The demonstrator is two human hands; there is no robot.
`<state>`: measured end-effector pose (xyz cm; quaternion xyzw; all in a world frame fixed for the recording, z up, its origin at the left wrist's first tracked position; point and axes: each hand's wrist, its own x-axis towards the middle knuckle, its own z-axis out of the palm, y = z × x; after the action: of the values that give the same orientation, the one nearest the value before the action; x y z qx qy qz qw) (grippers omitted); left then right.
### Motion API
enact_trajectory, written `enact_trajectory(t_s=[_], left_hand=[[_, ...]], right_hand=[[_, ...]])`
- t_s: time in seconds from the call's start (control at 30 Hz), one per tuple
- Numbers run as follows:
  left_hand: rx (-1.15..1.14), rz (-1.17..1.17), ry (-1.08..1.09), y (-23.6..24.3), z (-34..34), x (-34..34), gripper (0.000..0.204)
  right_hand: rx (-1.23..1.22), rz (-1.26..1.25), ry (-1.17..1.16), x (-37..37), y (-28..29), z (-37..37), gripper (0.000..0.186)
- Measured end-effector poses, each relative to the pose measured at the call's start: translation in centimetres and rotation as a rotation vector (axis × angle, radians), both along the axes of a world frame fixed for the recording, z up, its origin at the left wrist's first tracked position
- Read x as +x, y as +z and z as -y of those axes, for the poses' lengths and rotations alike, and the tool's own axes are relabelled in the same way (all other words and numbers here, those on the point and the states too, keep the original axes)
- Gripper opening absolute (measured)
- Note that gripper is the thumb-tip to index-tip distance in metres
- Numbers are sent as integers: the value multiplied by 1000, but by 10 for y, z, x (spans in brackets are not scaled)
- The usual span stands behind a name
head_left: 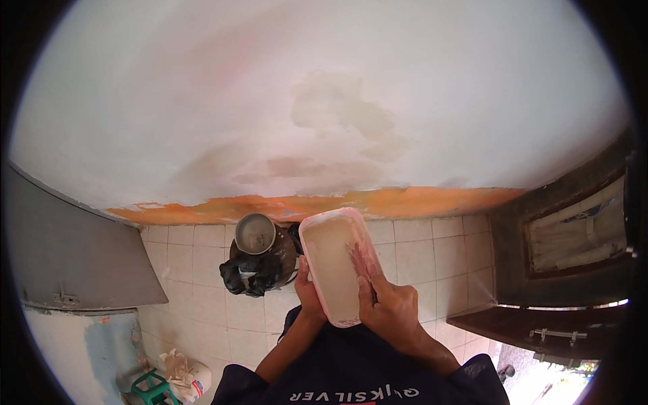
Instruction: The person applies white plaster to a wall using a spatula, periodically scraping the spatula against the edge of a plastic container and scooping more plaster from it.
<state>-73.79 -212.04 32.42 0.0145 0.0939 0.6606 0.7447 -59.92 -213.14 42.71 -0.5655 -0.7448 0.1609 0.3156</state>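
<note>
A pink rectangular plastic tub (371, 251) is held in front of my body, tilted slightly, with a pale, creamy mix (329, 260) spread inside. My left hand (310, 294) grips its left side, fingers under the tub and thumb up along the rim. Over the right rim, my right hand (390, 304) is closed round a narrow flat tool (358, 260), whose tip reaches into the mix. Fingers and smears hide much of this tool, so its exact kind is unclear.
Ahead rises a white wall (229, 88) with damp-looking beige patches and an orange strip below. A metal pot (255, 233) and black plastic bag (263, 271) rest on a round support. A green stool (154, 388) is lower left; an open dark shutter (533, 331) is right.
</note>
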Motion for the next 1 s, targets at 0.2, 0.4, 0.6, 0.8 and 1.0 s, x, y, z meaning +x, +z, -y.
enact_trajectory(t_s=[0.2,0.4,0.6,0.8,1.0], left_hand=[[-59,-36,-8,-9,3,2,54],[-65,-31,0,-14,3,-1,54],[0,114,-24,-13,0,0,55],[-40,119,-3,1,-2,5,57],[-19,64,-34,5,0,5,59]], right_hand=[[-15,-63,23,-9,-2,5,15],[-37,-110,69,-17,3,6,14],[-52,-201,89,-25,4,3,14],[-46,-224,-47,-27,6,-10,17],[26,-222,-155,-13,29,-15,16]])
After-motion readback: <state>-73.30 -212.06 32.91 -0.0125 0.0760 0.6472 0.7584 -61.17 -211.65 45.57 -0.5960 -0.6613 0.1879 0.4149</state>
